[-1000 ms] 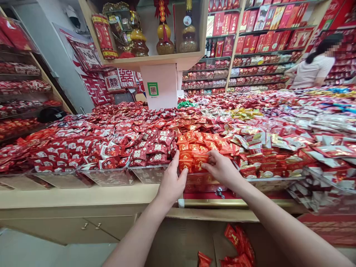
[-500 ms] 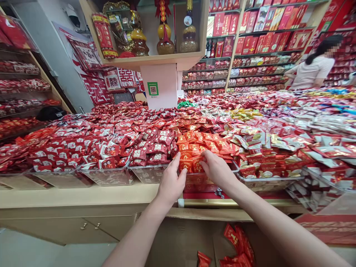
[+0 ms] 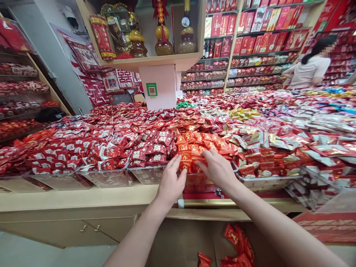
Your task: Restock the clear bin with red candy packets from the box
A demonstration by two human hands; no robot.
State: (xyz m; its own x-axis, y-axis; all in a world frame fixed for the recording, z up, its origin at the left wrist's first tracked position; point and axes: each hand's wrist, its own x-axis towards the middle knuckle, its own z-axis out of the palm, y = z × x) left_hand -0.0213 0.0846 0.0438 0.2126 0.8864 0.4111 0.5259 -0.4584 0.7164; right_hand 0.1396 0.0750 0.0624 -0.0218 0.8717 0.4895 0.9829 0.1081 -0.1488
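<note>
Orange-red packets with gold print are stacked in rows in a clear bin at the centre of the counter. My left hand rests at the left side of the front packets, its fingers and thumb apart around their edge. On the right side, my right hand touches the front packets, thumb stretched toward the middle and the other fingers bent over the top. Neither hand encloses a packet.
Dark red packets fill the bin to the left; durian packets fill the one to the right. An open cardboard box with several loose red packets stands below. A display cabinet overhangs the counter; a person stands behind it.
My right hand's thumb has reached a little further left over the front packets, and its fingers have shifted slightly. My left hand has barely moved.
</note>
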